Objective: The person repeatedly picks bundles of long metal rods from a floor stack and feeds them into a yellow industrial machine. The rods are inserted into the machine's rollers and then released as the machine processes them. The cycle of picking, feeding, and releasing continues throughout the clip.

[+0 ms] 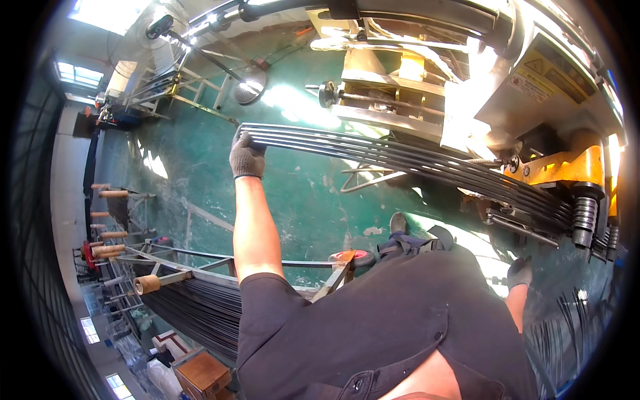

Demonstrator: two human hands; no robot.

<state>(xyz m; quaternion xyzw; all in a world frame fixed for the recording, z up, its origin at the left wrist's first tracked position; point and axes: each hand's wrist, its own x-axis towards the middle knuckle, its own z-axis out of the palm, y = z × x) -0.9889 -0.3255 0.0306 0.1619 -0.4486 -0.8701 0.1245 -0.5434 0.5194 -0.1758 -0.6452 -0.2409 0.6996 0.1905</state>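
Note:
A bundle of several long, thin black rods (347,148) slants across the view from the upper middle down to the right. My left hand (248,155), in a grey knit glove with the arm stretched forward, is closed around the rods' left end. The far end of the rods lies at the machine on the right, beside a dark spring-like part (585,217). My right hand (520,273), gloved too, hangs low by my right side, apart from the rods. Its fingers do not show clearly enough to read.
A large machine with a yellow arm (557,165) and a threaded shaft (393,103) fills the upper right. At lower left stands a wheeled metal rack (220,263) loaded with black rods (193,303). More thin rods stand at lower right. A cardboard box (202,373) sits behind the rack.

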